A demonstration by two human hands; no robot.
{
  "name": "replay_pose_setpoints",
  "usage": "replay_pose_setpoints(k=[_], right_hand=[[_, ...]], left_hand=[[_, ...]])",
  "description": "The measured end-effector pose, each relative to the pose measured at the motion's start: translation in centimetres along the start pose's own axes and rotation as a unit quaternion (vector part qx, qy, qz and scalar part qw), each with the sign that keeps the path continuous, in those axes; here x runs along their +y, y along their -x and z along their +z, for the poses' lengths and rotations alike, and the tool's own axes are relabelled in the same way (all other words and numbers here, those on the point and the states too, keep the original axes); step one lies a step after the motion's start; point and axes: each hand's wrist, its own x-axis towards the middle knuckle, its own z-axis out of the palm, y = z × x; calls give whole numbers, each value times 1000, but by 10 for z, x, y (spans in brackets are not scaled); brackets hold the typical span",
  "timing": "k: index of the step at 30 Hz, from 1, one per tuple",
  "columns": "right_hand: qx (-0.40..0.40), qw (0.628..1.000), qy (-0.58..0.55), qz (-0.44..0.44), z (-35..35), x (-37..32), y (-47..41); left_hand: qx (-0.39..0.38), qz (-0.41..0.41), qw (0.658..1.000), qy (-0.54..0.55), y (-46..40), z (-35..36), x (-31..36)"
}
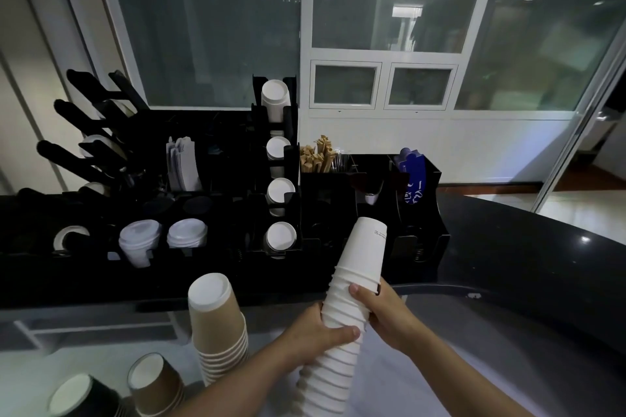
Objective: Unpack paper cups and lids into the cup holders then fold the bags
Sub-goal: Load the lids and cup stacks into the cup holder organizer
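At the bench, halfway through the restock, cups going in and bags nowhere to be seen.

On the left, the black holder (216, 247) already shows lids (139, 237) and white cups (280, 236) in several slots, while other slots look dark. Brown cup stacks (216, 325) wait upside down on the bench (508, 264). Both hands grip one long white cup stack (349, 308), left hand (315, 328) lower, right hand (386, 311) higher, its top tilted toward the holder. I'd say loading continues; folding hasn't begun.

Four stacks of cups stood near: one white stack (342, 325), two brown stacks (218, 325), one black stack (81, 398). Two piles of lids (162, 237) sat behind.
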Motion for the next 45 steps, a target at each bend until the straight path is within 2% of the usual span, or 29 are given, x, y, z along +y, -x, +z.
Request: replay_pose_setpoints(k=[3,7,12,18,22,25,28,31,34,42,45], right_hand=[[10,1000,-22,-5,7,-1,-1],[-2,1000,-24,-7,9,-3,-1],[-13,1000,-2,10,7,2,-1],[-21,999,-2,33,8,8,-1],[-57,998,-18,34,4,0,-1],[-74,997,14,19,4,-12,-4],[-53,998,19,-1,-5,-24,-7],[-59,996,53,-32,-14,-39,-11],[-46,997,62,-24,-19,-49,-13],[-8,999,25,-38,-20,-61,-19],[-3,999,35,-35,-21,-61,-22]], left_hand=[[28,4,999,45,0,3,3],[40,1,998,53,2,1,3],[9,5,998,65,5,-5,-3],[-18,-30,996,78,10,-10,-4],[-62,-55,986,144,13,-12,-6],[-91,-45,981,163,14,-15,-7],[-101,-17,987,125,12,-18,-11],[-61,-2,996,59,9,-18,-20],[-19,29,999,-27,2,-15,-39],[96,56,989,-102,-8,5,-102],[125,57,986,-96,-2,5,-120]])
